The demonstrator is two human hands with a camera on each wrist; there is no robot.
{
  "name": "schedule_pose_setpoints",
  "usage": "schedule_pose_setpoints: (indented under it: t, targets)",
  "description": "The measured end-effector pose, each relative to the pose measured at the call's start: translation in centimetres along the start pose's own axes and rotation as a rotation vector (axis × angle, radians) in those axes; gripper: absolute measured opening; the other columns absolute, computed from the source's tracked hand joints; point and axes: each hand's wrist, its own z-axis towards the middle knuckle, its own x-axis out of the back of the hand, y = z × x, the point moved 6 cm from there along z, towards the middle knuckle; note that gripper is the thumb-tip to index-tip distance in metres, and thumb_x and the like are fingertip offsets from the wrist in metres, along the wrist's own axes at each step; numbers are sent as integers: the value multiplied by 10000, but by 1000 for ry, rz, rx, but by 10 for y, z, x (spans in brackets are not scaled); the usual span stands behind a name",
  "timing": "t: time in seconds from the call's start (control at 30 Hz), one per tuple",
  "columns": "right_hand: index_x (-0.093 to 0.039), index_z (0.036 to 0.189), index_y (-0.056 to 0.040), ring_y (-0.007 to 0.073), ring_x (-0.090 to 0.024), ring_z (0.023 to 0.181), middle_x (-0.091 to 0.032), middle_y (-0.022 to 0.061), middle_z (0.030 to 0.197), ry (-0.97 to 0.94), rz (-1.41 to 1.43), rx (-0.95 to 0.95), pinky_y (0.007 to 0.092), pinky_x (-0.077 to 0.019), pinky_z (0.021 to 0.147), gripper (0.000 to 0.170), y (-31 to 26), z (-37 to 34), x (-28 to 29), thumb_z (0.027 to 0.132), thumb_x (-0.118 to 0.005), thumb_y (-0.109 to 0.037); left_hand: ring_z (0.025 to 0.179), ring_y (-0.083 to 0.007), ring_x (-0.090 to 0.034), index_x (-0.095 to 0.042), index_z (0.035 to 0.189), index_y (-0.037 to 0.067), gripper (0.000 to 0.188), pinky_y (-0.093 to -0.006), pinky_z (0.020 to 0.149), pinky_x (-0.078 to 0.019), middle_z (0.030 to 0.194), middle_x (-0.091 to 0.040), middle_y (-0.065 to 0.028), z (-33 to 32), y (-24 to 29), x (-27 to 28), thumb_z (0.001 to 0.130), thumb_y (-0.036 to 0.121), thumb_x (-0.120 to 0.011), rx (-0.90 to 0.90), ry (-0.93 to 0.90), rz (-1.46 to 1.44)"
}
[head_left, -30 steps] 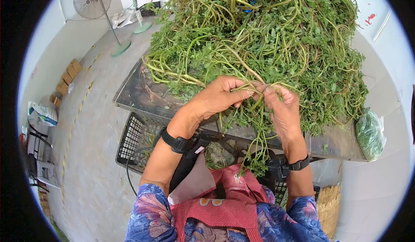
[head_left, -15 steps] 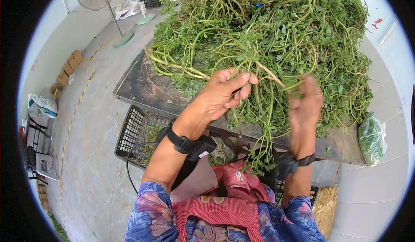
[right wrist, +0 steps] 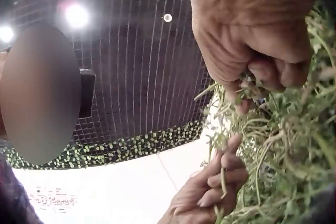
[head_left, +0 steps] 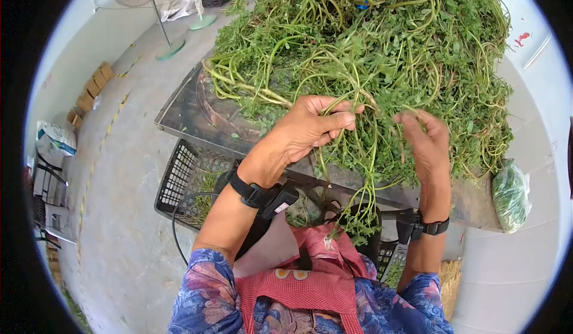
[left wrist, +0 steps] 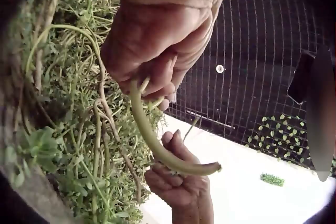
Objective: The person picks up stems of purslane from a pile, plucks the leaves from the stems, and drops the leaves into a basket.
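A big heap of leafy green stems (head_left: 382, 71) covers the dark tabletop in front of me. My left hand (head_left: 313, 125) is at the heap's near edge, thumb and fingers pinching several green stems. One thick curved stem (left wrist: 157, 148) sticks out below those fingers in the left wrist view. Other thin stems trail from there over the table's edge, ending in a leafy tip (head_left: 358, 223). Apart to the right, my right hand (head_left: 428, 140) pinches a small leafy sprig; the sprig's cut end (right wrist: 203, 92) shows beside the fingers in the right wrist view.
The table's front edge (head_left: 239, 149) runs below both hands. Beneath it stands a black plastic crate (head_left: 173, 182) with stem pieces inside. A plastic bag of greens (head_left: 510, 194) lies at the table's right end. Stand fans (head_left: 170, 48) and cardboard boxes (head_left: 95, 86) are off left.
Both hands were together at the stems; the right hand has since moved off to the right, carrying a sprig. My left hand has stayed nearly in place with its stems.
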Motion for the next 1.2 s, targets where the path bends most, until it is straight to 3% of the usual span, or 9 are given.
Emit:
schedule_pose_setpoints:
  t: [0.33,0.53,0.6,0.63,0.7,0.87,1.03,1.17,1.2]
  targets:
    - [-656,915,33,53,-531,701,-657,27,799,-58,68,130,230,-448,644,190,-1,1,-64,808,-648,-124,488,-2,-412,-581,1148,26,397,-147,390,-273,721,-585,31,-1,-5,-4,773,81,-699,-95,38,70]
    - [-633,837,0,75,-519,589,-619,26,702,156,-301,399,228,-413,541,136,-2,-8,-60,829,-629,-136,476,0,-436,-592,1051,-21,285,-123,351,-277,709,-598,-9,5,-10,2,791,64,-672,-8,24,-33]
    - [-584,814,-41,67,-419,469,-517,-1,609,-7,536,-119,203,-338,433,113,21,-10,-70,855,-599,-146,464,0,-438,-597,1015,-28,245,-119,342,-278,704,-598,-18,6,-12,7,798,64,-663,-11,40,-62]
    - [-584,814,-41,67,-419,469,-517,-1,609,-6,539,-122,203,-338,433,113,19,-15,-68,855,-599,-146,457,-2,-436,-600,1004,-25,228,-118,342,-282,701,-595,-18,7,-11,10,803,68,-658,-9,45,-63]
    - [-529,828,-69,41,-316,417,-421,-22,576,-336,1218,-145,174,-265,370,91,6,-23,-77,869,-577,-135,449,-3,-434,-603,993,-21,212,-117,342,-286,697,-592,-18,8,-9,14,809,72,-653,-12,50,-65]
    - [-478,827,-53,75,-360,391,-463,48,657,-355,1207,-119,168,-285,326,175,8,-17,-64,865,-502,-223,458,-4,-442,-622,979,-15,206,-125,339,-285,724,-614,-34,3,-7,10,817,108,-657,7,82,23]
    - [-532,941,-29,93,-460,425,-536,85,735,-203,1091,-240,148,-337,339,138,26,-14,-59,857,-520,-138,431,-14,-417,-633,964,-29,214,-137,339,-256,710,-628,-49,-2,-4,4,826,134,-650,-5,53,106]
    - [-596,1044,-24,37,-483,509,-575,48,759,-53,734,-92,139,-347,371,193,23,-8,-43,859,-569,-75,422,-13,-400,-629,972,-34,223,-142,343,-236,686,-625,-46,-3,-6,2,826,134,-645,17,10,88]
    - [-606,1057,-20,54,-520,573,-604,54,803,33,447,19,157,-392,443,209,10,-8,-33,861,-571,-82,420,-10,-392,-635,968,-29,213,-144,344,-231,676,-622,-42,-3,-7,2,823,126,-645,37,4,95]
